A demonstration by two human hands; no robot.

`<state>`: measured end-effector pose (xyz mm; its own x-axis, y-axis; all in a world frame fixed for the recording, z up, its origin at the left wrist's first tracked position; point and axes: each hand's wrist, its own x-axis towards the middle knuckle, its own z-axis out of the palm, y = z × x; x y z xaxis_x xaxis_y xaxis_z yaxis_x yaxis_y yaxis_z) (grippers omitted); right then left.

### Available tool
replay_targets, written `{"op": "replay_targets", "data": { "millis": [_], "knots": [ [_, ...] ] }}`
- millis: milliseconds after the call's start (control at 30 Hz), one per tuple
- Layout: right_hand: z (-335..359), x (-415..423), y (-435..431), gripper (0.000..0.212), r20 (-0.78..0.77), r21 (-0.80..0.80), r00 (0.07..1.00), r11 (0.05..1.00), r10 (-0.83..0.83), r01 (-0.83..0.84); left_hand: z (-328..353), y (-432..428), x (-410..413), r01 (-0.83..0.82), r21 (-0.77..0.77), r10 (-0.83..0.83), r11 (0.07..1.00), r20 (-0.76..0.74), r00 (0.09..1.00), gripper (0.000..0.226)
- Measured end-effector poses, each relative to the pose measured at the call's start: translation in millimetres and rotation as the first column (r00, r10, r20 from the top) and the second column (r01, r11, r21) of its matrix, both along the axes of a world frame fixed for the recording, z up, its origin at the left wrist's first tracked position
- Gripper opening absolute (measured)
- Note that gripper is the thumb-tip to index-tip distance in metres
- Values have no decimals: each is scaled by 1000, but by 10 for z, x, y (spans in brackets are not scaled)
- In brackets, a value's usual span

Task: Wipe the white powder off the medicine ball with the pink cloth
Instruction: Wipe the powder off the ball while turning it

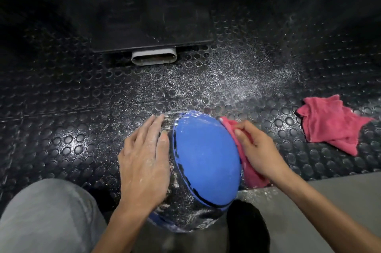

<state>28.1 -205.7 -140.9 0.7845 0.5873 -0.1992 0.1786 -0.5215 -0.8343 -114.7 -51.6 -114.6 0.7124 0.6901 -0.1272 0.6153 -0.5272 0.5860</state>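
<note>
**Right side of the ball under the cloth, black panels not yet clean**

I am looking down on a black rubber mat, studded all over with raised round dots, which is carrying everything here. Towards its far edge a flat black base plate is lying, with a pale grey oval tube end poking out from under it.

Close to the mat's near edge the medicine ball is sitting, a big sphere of pebbled blue and black panels. I judge it is parked there so both arms are reaching it easily from a crouch, with a grey-trousered knee just beside it on the left. Near the mat's right edge a second pink cloth, a soft rag, is lying crumpled, well apart from the ball.

The left hand is lying flat against the ball's left side, fingers straight and close together, dusted white. I take it to be bracing the ball so it is not rolling under the wipe. The right hand is pressing the pink cloth against the ball's right side, thumb and curled fingers pinching a fold of it.

The blue top panel is looking clean, while white powder is clinging to the black panel by the left fingertips and lower down at the front. Spilled powder is lying scattered over the mat beyond the ball.
</note>
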Motion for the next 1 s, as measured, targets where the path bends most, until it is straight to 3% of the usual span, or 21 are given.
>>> {"op": "replay_targets", "data": {
  "millis": [33, 100, 200, 267, 333, 400, 467, 567, 667, 733, 800, 867, 933, 1000],
  "knots": [
    [0, 27, -15, 21, -17, -53, 1000, 999, 7, -8, -5, 6, -3, 4, 6, -4, 1000, 2, 1000, 71],
    [119, 3, 61, 14, 143, -82, 987, 995, 68, -57, -6, -6, 5, -1, 19, 0, 1000, 5, 1000, 70],
    [392, -125, 256, 19, 457, -29, 862, 972, 221, -234, -5, -41, 25, -11, 36, 10, 999, 25, 1000, 71],
    [405, -188, 279, 22, 533, -58, 796, 951, 287, -304, -3, -45, 25, -4, 36, 3, 999, 33, 999, 71],
    [295, -164, 211, 18, 426, -12, 880, 974, 211, -228, 4, -37, 10, 3, 26, -4, 1000, 34, 999, 71],
    [154, -67, 95, 10, 214, 49, 974, 995, 72, -85, 11, -41, 3, -5, 19, 5, 1000, 26, 1000, 71],
    [95, 27, 19, 14, 95, 3, 995, 1000, 30, -30, 23, -69, 21, -23, 28, 22, 999, 15, 1000, 72],
    [270, -42, 125, 11, 263, -17, 959, 995, 103, -102, 49, -142, 83, -22, 60, 23, 998, -23, 999, 75],
    [452, -201, 279, 21, 516, -41, 816, 959, 262, -282, 59, -176, 111, -7, 74, 10, 997, -39, 999, 76],
    [409, -166, 292, 22, 496, -52, 829, 961, 259, -270, 67, -153, 98, 6, 57, -4, 998, -31, 1000, 72],
    [341, -13, 260, 16, 292, 21, 945, 987, 149, -162, 82, -126, 92, -1, 23, 1, 1000, -19, 1000, 60],
    [296, 100, 227, 12, 146, 40, 986, 995, 84, -91, 94, -127, 103, -8, 22, 8, 1000, -13, 1000, 58],
    [348, 40, 248, 10, 263, -10, 956, 991, 129, -131, 89, -143, 118, -5, 44, 6, 999, -6, 1000, 67],
    [472, -150, 292, 16, 427, -49, 868, 965, 253, -257, 64, -148, 118, -8, 44, 8, 999, 9, 1000, 68]
  ]
}}
